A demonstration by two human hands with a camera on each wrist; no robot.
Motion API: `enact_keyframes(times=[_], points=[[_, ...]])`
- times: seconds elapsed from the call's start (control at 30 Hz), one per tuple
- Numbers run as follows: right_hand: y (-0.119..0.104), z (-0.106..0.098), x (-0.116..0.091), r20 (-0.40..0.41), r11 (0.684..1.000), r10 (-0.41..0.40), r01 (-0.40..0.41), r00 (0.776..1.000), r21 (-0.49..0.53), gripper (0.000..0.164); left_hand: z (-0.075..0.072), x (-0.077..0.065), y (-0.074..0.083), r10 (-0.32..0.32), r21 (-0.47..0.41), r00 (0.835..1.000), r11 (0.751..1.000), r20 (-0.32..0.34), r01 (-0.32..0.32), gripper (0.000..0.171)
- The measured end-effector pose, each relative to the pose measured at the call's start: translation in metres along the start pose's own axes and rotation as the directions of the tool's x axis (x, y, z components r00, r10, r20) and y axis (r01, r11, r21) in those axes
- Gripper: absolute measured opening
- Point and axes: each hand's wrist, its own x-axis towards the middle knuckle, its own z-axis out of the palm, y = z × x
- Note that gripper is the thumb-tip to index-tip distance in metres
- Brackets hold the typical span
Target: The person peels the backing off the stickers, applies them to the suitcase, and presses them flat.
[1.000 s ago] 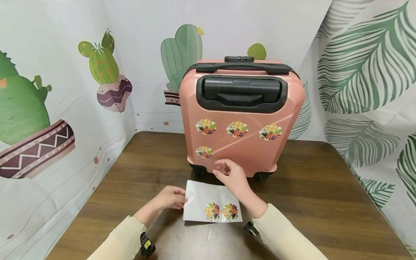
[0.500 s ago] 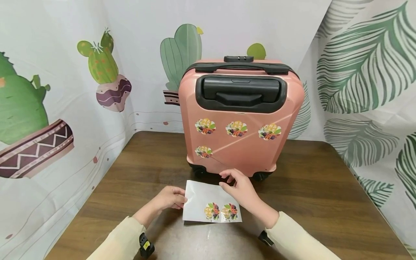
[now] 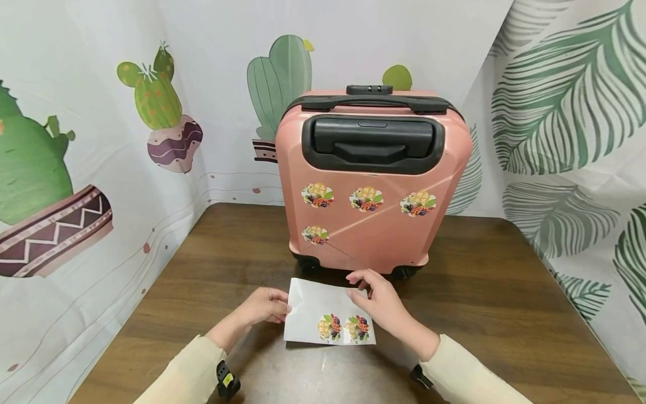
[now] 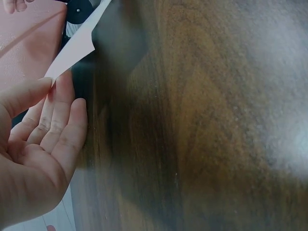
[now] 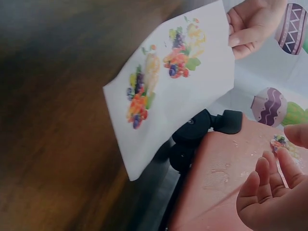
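Observation:
A white sticker sheet (image 3: pixel 312 303) with two round fruit stickers (image 3: pixel 330 327) along its near edge is held a little above the table. My left hand (image 3: pixel 262 307) pinches its left edge between thumb and fingers; the left wrist view shows the thumb (image 4: pixel 31 94) against the paper. Over the sheet's far right corner is my right hand (image 3: pixel 382 302), fingers loosely bent, holding nothing. In the right wrist view its fingers (image 5: pixel 263 180) are apart from the paper. Behind both hands a pink suitcase (image 3: pixel 388 241) stands upright, bearing several matching stickers (image 3: pixel 366 199).
The suitcase's black wheels (image 3: pixel 404 272) rest on a brown wooden table (image 3: pixel 479 314). A black handle (image 3: pixel 373 140) is recessed in its upper front. Printed cactus and leaf cloth (image 3: pixel 227 112) hangs behind the table and at the sides.
My right hand has drawn back from near the suitcase's lower front, moving down and right to the sheet's far right corner. The left hand and the sheet have stayed in place.

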Motion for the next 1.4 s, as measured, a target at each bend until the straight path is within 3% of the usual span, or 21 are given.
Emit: enact_keyframes(times=[0.63,0.9,1.23,1.4], points=[[0.021,0.012,-0.011,0.148,0.998,0.019,-0.01,0.989,-0.058,0.025,0.0,0.001,0.0,-0.024,0.014,1.0,1.0,-0.005,0.024,0.032],[0.027,0.017,-0.013,0.242,0.998,-0.001,0.018,0.97,-0.067,0.026,0.001,0.002,0.001,-0.036,0.024,0.999,0.999,-0.008,0.037,0.031],[0.033,0.025,-0.012,0.297,0.994,-0.015,0.048,0.955,-0.101,0.024,0.0,0.003,0.0,-0.04,0.017,0.999,0.999,-0.006,0.041,0.032],[0.033,0.027,-0.011,0.307,0.993,0.016,0.022,0.952,-0.119,0.025,0.001,0.004,0.0,-0.046,0.01,0.999,0.999,0.0,0.046,0.032]])
